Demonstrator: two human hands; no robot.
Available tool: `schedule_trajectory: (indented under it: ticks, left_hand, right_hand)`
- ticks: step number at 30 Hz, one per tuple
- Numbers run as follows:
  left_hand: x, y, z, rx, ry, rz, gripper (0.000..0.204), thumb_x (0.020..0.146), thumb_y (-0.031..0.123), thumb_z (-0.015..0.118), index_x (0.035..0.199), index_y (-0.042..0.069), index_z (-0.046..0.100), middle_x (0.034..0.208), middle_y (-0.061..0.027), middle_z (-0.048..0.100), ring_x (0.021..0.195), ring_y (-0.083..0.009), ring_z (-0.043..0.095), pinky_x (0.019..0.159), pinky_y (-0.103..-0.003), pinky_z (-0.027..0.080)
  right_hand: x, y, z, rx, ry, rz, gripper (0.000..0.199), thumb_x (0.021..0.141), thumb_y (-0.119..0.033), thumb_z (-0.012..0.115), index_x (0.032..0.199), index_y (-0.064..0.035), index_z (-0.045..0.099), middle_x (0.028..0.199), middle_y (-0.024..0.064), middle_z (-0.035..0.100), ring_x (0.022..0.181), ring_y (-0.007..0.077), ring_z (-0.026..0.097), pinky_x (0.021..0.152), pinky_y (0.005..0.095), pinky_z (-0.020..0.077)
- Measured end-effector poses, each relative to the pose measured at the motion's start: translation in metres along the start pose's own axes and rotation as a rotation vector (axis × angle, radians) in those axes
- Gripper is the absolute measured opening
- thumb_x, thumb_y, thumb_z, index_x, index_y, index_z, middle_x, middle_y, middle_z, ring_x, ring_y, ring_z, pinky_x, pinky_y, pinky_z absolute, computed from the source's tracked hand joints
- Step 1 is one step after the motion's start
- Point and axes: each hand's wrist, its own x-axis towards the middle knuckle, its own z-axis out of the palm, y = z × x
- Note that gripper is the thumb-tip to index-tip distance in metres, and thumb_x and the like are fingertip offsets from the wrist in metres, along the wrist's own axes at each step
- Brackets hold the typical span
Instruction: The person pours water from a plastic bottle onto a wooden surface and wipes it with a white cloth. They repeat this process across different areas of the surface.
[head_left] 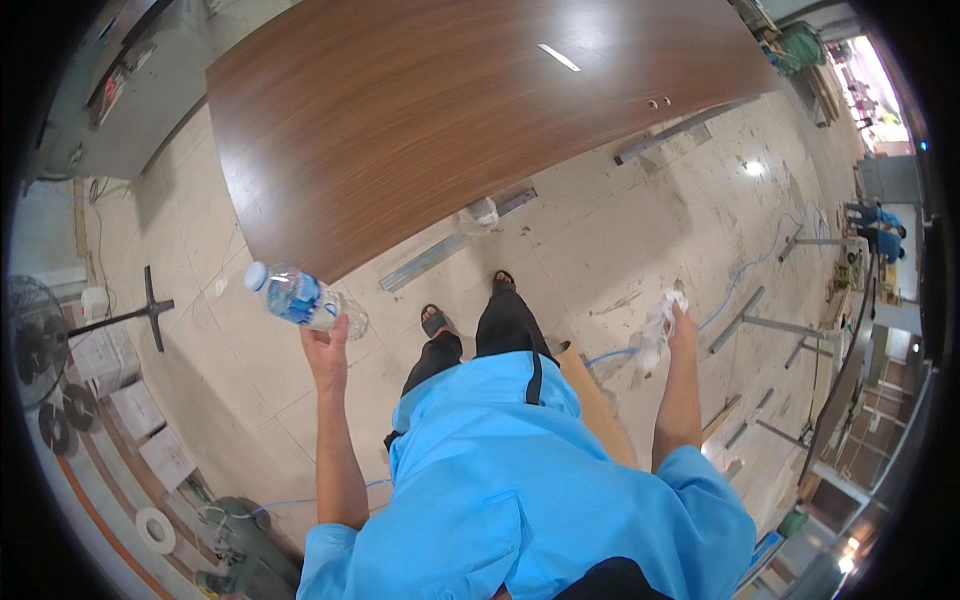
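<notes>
My left hand (326,350) is wrapped round a clear plastic bottle (296,296) with a white cap and a blue label. The bottle is tilted, its cap pointing up and to the left, beside the near left corner of a brown wood-grain panel (430,130). Out to the right, my right hand (682,328) grips a crumpled white cloth (656,332), which hangs down from the fingers. Both hands are apart from the panel. A short white strip (558,57) lies on the panel's surface.
Metal bars (425,262) lie on the tiled floor below the panel's near edge. A standing fan (40,340) is at the left, gas cylinders (245,550) at the lower left. A blue hose (745,270) and metal frames (738,320) lie right. Two people (880,232) are far right.
</notes>
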Motion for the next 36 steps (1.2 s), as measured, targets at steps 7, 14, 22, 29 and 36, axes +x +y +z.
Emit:
schedule_trajectory:
  ticks: [7,14,22,29,36]
  left_hand:
    - [-0.03,0.032,0.066,0.105,-0.039,-0.031,0.047,0.092,0.013,0.074,0.134,0.002,0.056,0.123,-0.0122,0.07,0.111,-0.0216,0.067,0.1,-0.037,0.05]
    - [-0.001,0.071,0.137,0.763,-0.241,-0.011,0.051,0.084,0.024,0.082,0.128,0.004,0.065,0.112,-0.016,0.074,0.105,-0.0285,0.07,0.094,-0.038,0.052]
    - [0.017,0.066,0.182,1.196,-0.195,0.013,0.05,0.081,0.031,0.083,0.125,0.011,0.068,0.111,-0.0139,0.074,0.105,-0.0344,0.07,0.085,-0.047,0.053]
    - [0.014,0.055,0.196,1.23,-0.157,-0.004,0.045,0.081,0.032,0.084,0.118,0.011,0.069,0.104,-0.013,0.074,0.098,-0.0339,0.071,0.08,-0.049,0.052]
    - [0.008,0.048,0.2,1.191,-0.126,-0.043,0.043,0.079,0.03,0.085,0.115,0.011,0.07,0.101,-0.0137,0.074,0.097,-0.0344,0.071,0.08,-0.049,0.052]
  right_hand:
    - [-0.103,-0.085,0.137,-0.178,-0.445,-0.189,0.03,0.096,-0.017,0.072,0.123,-0.0027,0.07,0.105,0.0031,0.073,0.087,0.0117,0.066,0.07,0.0288,0.0523]
    - [-0.121,-0.187,0.38,-0.518,-0.553,-1.57,0.024,0.087,-0.017,0.076,0.108,-0.0045,0.075,0.105,0.0137,0.07,0.1,0.0354,0.065,0.087,0.0434,0.0508]
    - [-0.097,-0.162,0.462,-0.507,-0.763,-1.481,0.023,0.085,-0.017,0.078,0.101,-0.0014,0.074,0.102,0.0169,0.067,0.097,0.0371,0.065,0.085,0.0459,0.0516]
    - [-0.081,-0.169,0.462,-0.498,-0.866,-1.523,0.024,0.085,-0.018,0.079,0.101,-0.0009,0.074,0.101,0.0175,0.067,0.096,0.0378,0.066,0.084,0.0453,0.0519]
    - [-0.103,-0.147,0.463,-0.492,-0.818,-1.553,0.021,0.083,-0.016,0.078,0.097,-0.0014,0.073,0.103,0.0175,0.066,0.1,0.0379,0.064,0.087,0.0454,0.0514]
